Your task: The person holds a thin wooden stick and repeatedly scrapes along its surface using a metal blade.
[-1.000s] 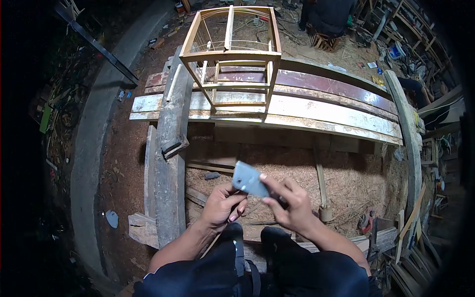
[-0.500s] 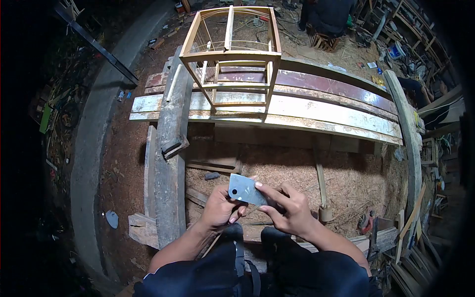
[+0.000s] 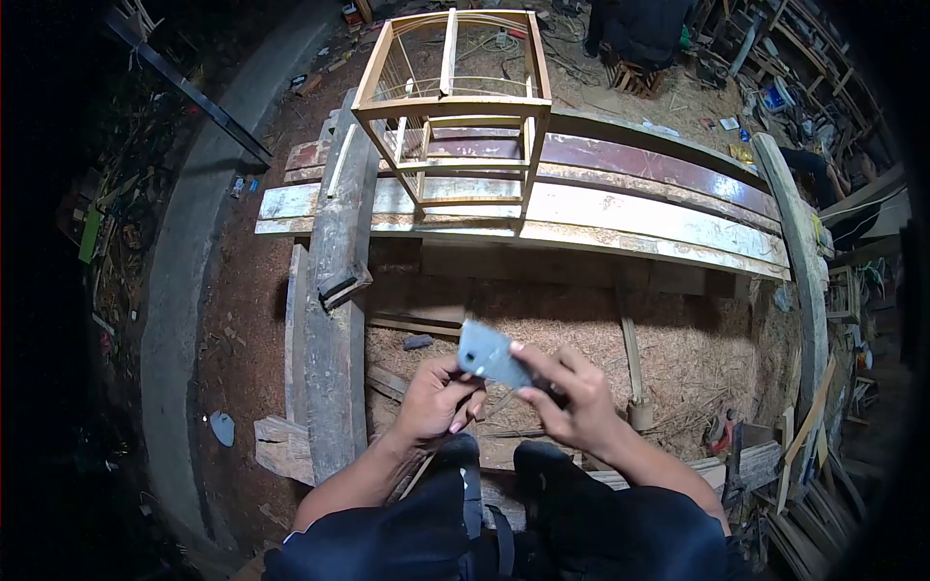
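Note:
My right hand (image 3: pixel 572 395) is closed around a cleaver-like tool, a flat grey metal blade (image 3: pixel 492 354) with a round hole near one corner. Its grip is mostly hidden in my palm. Close beside the blade's holed end, my left hand (image 3: pixel 433 402) is closed, thumb and fingers pinched together. A thin pale wooden strip (image 3: pixel 415 478) shows below that hand and seems to run through it; its upper part is hard to make out. Both hands are held above my knees.
A wooden cage frame (image 3: pixel 450 105) with thin bars stands on a plank bench (image 3: pixel 639 221). Heavy beams (image 3: pixel 336 387) flank me left and right. Shavings cover the ground (image 3: pixel 542 315). Scrap wood (image 3: pixel 809 533) lies at right. Another person (image 3: pixel 644 34) sits at the back.
The blade has tilted and risen slightly, its holed end shifting up and right. My right hand has turned a little with it. My left hand stays nearly in place.

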Tool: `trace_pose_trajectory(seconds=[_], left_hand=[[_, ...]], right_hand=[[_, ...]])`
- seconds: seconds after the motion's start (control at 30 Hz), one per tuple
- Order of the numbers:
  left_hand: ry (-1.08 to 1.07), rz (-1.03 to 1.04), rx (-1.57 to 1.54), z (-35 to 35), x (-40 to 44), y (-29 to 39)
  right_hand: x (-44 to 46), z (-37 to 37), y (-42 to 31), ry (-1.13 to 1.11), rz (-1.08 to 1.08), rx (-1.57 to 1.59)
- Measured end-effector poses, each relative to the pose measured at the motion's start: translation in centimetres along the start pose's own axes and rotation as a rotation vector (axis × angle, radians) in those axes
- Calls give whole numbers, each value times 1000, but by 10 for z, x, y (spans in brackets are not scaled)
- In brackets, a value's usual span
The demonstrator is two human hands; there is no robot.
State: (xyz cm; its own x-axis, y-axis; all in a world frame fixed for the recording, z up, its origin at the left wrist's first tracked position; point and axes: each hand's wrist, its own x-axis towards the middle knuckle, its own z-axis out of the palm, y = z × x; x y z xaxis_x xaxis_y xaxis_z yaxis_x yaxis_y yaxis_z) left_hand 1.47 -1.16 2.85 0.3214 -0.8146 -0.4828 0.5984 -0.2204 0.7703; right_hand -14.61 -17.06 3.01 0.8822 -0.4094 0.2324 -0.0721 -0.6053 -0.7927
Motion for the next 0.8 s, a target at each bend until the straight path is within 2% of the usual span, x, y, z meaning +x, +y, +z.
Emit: trace_pose_trajectory(seconds=[0.07,0.1,0.2,0.3,0.37,0.43,0.5,0.57,0.63,0.7,0.8], left_hand=[[-37,3,9,-1,1,0],[0,-2,-3,5,-2,3],[12,9,17,2,0,-1],[-13,7,63,3,-2,2],[35,21,48,8,-3,5],[21,9,43,3,-1,2],[-17,3,88,0,-1,-3],[-11,31,50,5,-2,1],[6,16,60,3,-2,2],[-9,31,75,2,-1,-1],[57,55,53,10,-3,6]], right_hand=[[-2,1,4,30,21,11],[-3,2,2,-1,-42,18],[-3,3,-1,-56,-12,7],[-3,2,4,29,5,-7],[-4,2,-5,-85,-28,-28],[-1,5,5,29,-30,19],[-3,4,6,38,-2,11],[-5,1,-7,-99,-23,-30],[-4,3,-1,-95,-9,-11],[-2,3,6,39,15,-1],[-4,3,2,-17,-10,6]])
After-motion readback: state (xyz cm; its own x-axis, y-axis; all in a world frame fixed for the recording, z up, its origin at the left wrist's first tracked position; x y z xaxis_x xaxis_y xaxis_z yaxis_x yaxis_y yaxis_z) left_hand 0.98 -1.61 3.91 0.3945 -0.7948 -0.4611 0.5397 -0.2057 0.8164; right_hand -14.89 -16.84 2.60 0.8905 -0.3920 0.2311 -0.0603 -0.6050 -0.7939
